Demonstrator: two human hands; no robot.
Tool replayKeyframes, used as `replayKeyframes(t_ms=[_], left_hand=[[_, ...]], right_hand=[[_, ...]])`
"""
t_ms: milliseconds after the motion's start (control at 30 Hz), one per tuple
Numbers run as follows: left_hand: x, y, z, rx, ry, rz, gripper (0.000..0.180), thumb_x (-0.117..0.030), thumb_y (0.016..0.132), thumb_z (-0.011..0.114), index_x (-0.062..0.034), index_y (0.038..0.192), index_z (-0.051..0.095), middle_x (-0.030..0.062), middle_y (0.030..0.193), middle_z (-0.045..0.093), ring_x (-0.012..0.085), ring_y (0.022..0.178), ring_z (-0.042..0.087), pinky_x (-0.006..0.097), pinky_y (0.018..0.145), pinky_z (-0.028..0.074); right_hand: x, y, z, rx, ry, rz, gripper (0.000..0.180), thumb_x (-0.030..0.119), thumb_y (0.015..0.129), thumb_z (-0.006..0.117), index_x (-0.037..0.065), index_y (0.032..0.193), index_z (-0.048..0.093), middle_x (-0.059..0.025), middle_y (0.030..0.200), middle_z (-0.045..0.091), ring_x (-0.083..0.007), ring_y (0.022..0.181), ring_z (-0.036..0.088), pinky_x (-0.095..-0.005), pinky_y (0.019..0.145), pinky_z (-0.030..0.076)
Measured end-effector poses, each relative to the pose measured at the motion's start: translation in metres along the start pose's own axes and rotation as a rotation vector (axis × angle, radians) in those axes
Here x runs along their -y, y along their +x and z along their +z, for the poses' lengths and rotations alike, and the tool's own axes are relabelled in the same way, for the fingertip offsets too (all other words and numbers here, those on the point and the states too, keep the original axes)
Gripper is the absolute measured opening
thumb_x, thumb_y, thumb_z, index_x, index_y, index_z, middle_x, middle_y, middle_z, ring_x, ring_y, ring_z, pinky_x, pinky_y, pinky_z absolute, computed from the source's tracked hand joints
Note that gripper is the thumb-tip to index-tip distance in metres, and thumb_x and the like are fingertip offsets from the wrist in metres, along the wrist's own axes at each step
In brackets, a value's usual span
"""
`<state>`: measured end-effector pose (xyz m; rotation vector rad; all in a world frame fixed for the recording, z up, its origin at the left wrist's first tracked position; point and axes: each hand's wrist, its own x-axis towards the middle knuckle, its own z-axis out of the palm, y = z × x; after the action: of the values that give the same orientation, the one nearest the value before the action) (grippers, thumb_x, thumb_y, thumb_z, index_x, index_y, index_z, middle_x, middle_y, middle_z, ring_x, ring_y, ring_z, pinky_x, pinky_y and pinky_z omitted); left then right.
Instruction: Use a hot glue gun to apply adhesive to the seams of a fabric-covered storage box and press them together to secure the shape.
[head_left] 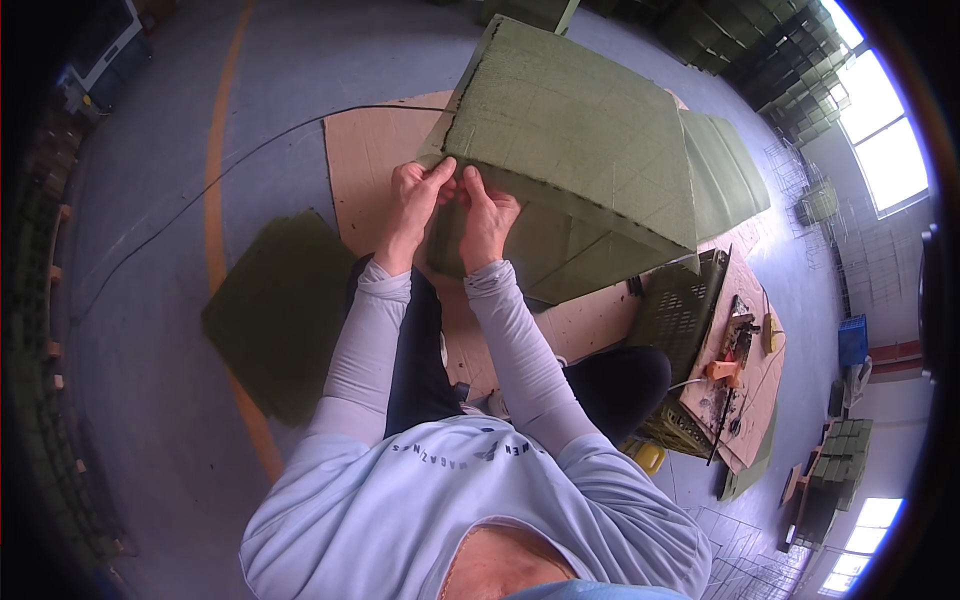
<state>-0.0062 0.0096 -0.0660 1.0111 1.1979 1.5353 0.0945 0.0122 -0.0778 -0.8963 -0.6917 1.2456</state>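
Note:
A large green box made of thin sheet material stands before me, with a dark, uneven line along its top edges. At its near left corner, my left hand pinches the edge of the sheet between thumb and fingers. Close beside it, my right hand also pinches that edge, thumb on top. The fingertips of both hands are partly hidden behind the thumbs and the sheet. Below the rim, the box's near side looks partly see-through.
Cardboard lies under the box. Flat green sheets rest on the floor at left. An orange glue gun lies on a cardboard-topped green crate at right. A black cable crosses the floor.

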Motion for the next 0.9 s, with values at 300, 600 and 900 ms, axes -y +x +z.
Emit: replayKeyframes(t_ms=[300, 600, 900], left_hand=[[-0.009, -0.002, 0.0, 0.088, -0.029, -0.003, 0.027, -0.025, 0.093, 0.066, -0.0032, 0.078, 0.069, 0.0009, 0.067, 0.064, 0.008, 0.058, 0.056, 0.023, 0.055, 0.044], [-0.001, 0.001, 0.004, 0.005, 0.037, 0.102, 0.024, -0.022, 0.094, 0.064, -0.0042, 0.079, 0.067, -0.0014, 0.064, 0.061, 0.0058, 0.057, 0.052, 0.023, 0.054, 0.041], [-0.001, 0.001, -0.002, 0.014, 0.119, 0.166, 0.023, -0.021, 0.095, 0.063, -0.0035, 0.08, 0.067, -0.0027, 0.063, 0.059, 0.0049, 0.057, 0.051, 0.022, 0.053, 0.04]], right_hand=[[-0.001, 0.0, -0.002, 0.029, 0.05, -0.023, 0.018, 0.018, 0.085, 0.076, 0.001, 0.079, 0.071, -0.0047, 0.071, 0.068, -0.0106, 0.06, 0.058, -0.0253, 0.056, 0.043], [-0.011, 0.005, 0.004, 0.009, -0.006, -0.058, 0.02, 0.018, 0.086, 0.075, 0.0, 0.08, 0.071, -0.0042, 0.072, 0.067, -0.0102, 0.06, 0.057, -0.0247, 0.057, 0.043], [-0.008, -0.001, 0.012, -0.015, -0.005, -0.045, 0.016, 0.014, 0.085, 0.076, 0.0, 0.08, 0.072, -0.0028, 0.072, 0.067, -0.0094, 0.062, 0.058, -0.0246, 0.058, 0.042]])
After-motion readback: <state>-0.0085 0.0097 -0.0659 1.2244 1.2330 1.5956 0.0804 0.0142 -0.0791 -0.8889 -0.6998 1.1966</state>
